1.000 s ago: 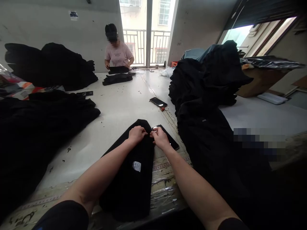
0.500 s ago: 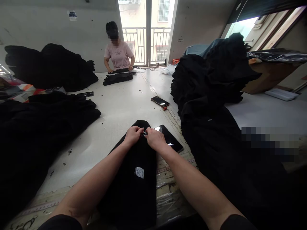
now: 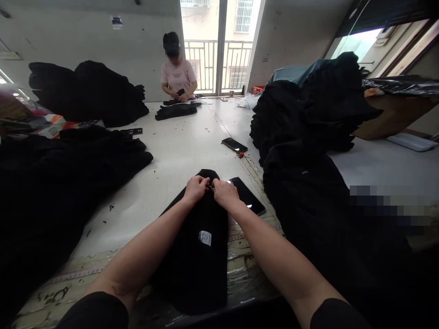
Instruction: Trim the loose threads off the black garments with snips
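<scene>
A black garment (image 3: 192,269) lies lengthwise in front of me on the white table, a small white label (image 3: 206,238) showing on it. Near its far end my left hand (image 3: 196,188) is closed, fingertips pinched at the dark cloth. My right hand (image 3: 224,193) is closed close beside it, its fingertips almost meeting the left ones. Between them is a small dark bit that I cannot make out. A black tablet-like device (image 3: 248,196) lies flat just right of my right hand.
Black cloth piles stand at the left (image 3: 103,96) and right (image 3: 305,109). A phone (image 3: 234,145) lies mid-table beside a small red object (image 3: 241,155). Across the table (image 3: 185,146), a person (image 3: 178,75) handles black cloth. A cardboard box (image 3: 394,114) sits at the far right.
The view has shifted slightly, so things appear further right. My hands stay pinched at the garment's far end. The person's hands across the table have come together over the dark cloth.
</scene>
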A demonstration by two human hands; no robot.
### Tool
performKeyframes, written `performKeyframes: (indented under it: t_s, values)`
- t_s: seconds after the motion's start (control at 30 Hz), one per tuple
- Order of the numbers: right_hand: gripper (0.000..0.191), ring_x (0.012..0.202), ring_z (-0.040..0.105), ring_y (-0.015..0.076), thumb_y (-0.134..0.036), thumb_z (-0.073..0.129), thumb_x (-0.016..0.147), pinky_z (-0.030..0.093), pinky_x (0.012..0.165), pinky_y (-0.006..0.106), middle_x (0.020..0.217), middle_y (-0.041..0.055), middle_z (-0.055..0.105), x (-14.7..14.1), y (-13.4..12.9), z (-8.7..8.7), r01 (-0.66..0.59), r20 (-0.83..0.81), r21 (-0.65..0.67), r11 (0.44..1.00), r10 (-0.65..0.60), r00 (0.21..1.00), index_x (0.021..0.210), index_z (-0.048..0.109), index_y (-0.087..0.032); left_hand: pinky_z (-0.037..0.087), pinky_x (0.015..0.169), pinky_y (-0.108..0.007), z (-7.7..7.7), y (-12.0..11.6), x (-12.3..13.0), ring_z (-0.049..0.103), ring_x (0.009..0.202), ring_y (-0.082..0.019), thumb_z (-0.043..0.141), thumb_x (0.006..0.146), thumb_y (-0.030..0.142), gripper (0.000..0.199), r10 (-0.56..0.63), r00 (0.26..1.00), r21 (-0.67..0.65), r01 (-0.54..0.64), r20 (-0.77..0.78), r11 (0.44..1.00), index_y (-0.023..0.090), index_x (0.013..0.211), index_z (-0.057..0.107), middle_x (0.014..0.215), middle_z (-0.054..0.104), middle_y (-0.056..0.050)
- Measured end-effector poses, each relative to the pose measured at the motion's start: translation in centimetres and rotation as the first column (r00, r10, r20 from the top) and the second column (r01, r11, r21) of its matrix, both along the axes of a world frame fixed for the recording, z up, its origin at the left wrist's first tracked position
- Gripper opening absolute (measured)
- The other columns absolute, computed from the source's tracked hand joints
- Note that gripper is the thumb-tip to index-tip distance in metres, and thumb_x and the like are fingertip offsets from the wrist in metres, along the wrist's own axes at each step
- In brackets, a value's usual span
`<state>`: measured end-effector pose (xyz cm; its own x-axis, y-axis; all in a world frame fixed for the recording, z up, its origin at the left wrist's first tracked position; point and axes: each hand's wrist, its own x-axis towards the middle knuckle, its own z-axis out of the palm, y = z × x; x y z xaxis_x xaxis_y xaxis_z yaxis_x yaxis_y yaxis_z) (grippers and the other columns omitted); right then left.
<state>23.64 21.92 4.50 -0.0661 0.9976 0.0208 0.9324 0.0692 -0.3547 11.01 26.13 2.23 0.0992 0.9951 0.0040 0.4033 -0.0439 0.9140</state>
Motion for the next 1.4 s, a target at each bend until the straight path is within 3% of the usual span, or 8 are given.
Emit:
performKeyframes:
  t_s: [0.3,0.4,0.53,0.67,0.77,0.97,1.1,1.4]
  values:
    - [0.032,0.077,0.059,0.0160,-0.039,0.065,0.079,0.046,0.066,0.026,0.092,0.0037,0.063,1.9,-11.4,2.0,-0.211,-0.404,0.132,0.969,0.247,0.881,0.103,0.054,-0.020,0.046,0.090,-0.037,9.0,-10.9,-10.2,0.059,0.103,-0.022,0.055,0.083,0.042,0.033,0.242,0.963,0.372,-0.183,-0.117,0.910,0.019,0.105,0.063,0.111,0.064,-0.008]
    - [0.030,0.073,0.058,0.0178,-0.031,0.074,0.067,0.044,0.061,0.027,0.089,0.0043,0.062,0.5,-16.4,0.4,-0.485,-0.288,0.001,0.875,0.464,0.838,0.092,0.060,-0.020,0.047,0.091,-0.035,7.4,-16.7,-11.6,0.060,0.102,-0.020,0.057,0.083,0.033,0.031,-0.021,0.986,0.141,0.046,-0.168,0.989,0.024,0.112,0.061,0.111,0.065,-0.005]
    - [0.009,0.071,0.058,0.0160,-0.011,0.055,0.077,0.042,0.064,0.027,0.078,0.0029,0.064,-0.7,-17.7,-1.2,-0.459,-0.361,-0.071,0.886,0.406,0.840,0.078,0.060,-0.018,0.045,0.093,-0.034,3.3,-21.5,-10.1,0.058,0.104,-0.022,0.062,0.076,0.022,0.036,-0.448,0.869,-0.105,0.436,-0.211,0.894,0.027,0.111,0.065,0.112,0.065,-0.005]
    - [0.008,0.066,0.056,0.0129,-0.019,0.054,0.082,0.042,0.062,0.024,0.070,-0.0010,0.061,0.0,-16.0,-0.7,-0.219,-0.678,-0.037,0.975,0.136,0.722,0.075,0.057,-0.019,0.047,0.078,-0.032,2.0,-22.2,-8.7,0.061,0.085,-0.021,0.057,0.080,0.026,0.018,-0.226,0.962,-0.101,0.212,-0.154,0.972,0.021,0.089,0.071,0.088,0.068,-0.006]
    - [0.008,0.066,0.055,0.0131,-0.023,0.056,0.081,0.043,0.062,0.025,0.070,-0.0012,0.059,0.5,-15.5,0.1,-0.121,-0.749,-0.022,0.992,0.064,0.660,0.074,0.057,-0.019,0.043,0.057,-0.025,2.9,-22.0,-8.6,0.056,0.062,-0.015,0.061,0.079,0.041,0.025,-0.165,0.971,-0.381,0.220,0.171,0.898,0.017,0.082,0.068,0.070,0.062,-0.003]
    - [0.006,0.071,0.057,0.0150,-0.020,0.055,0.083,0.045,0.063,0.027,0.079,0.0020,0.060,0.1,-16.5,1.1,-0.113,-0.552,0.181,0.977,0.196,0.811,0.079,0.060,-0.021,0.037,0.054,-0.019,3.2,-22.4,-7.9,0.049,0.056,-0.008,0.073,0.070,0.041,0.030,0.024,0.826,-0.526,0.336,0.563,0.781,0.013,0.077,0.065,0.064,0.056,0.000]
    - [0.010,0.073,0.056,0.0151,-0.023,0.054,0.086,0.047,0.065,0.026,0.085,0.0053,0.056,-0.8,-17.6,1.7,-0.273,-0.356,0.381,0.883,0.412,0.839,0.085,0.063,-0.020,0.035,0.052,-0.018,3.0,-22.6,-7.3,0.045,0.054,-0.007,0.071,0.071,0.043,0.030,0.081,0.798,-0.500,0.291,0.598,0.816,0.014,0.071,0.064,0.061,0.054,0.002]
    - [0.014,0.063,0.049,0.0110,-0.013,0.053,0.083,0.040,0.057,0.023,0.073,0.0006,0.052,-1.7,-17.4,3.4,-0.452,-0.444,0.216,0.865,0.500,0.744,0.069,0.055,-0.018,0.025,0.046,-0.019,4.0,-22.8,-7.9,0.035,0.050,-0.007,0.062,0.078,0.047,0.035,-0.105,0.938,-0.411,0.244,0.332,0.879,0.014,0.066,0.060,0.056,0.042,0.004]
